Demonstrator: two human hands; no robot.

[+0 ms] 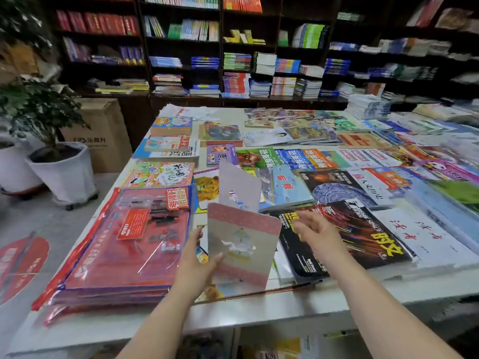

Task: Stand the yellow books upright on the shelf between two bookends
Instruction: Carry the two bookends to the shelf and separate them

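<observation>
Fingers (219, 257) of left hand (197, 265) closed on the lower left edge of a grey-and-pink card (243, 244), held upright and tilted over the worktop (259, 307); thumb in front, other fingers hidden behind. A second grey card (239, 187) stands just behind it. Right hand (318, 237) open, fingers spread, blurred, empty, just right of the held card and above a black magazine (363, 234). Red plastic-wrapped packs (129, 242) stacked left of the left hand. Yellow books (243, 37) lie and lean on a dark wall shelf (220, 47) at the far side, well apart from both hands. Worktop covered with flat-lying books and magazines. Potted plant (44, 141) on the floor, left.
</observation>
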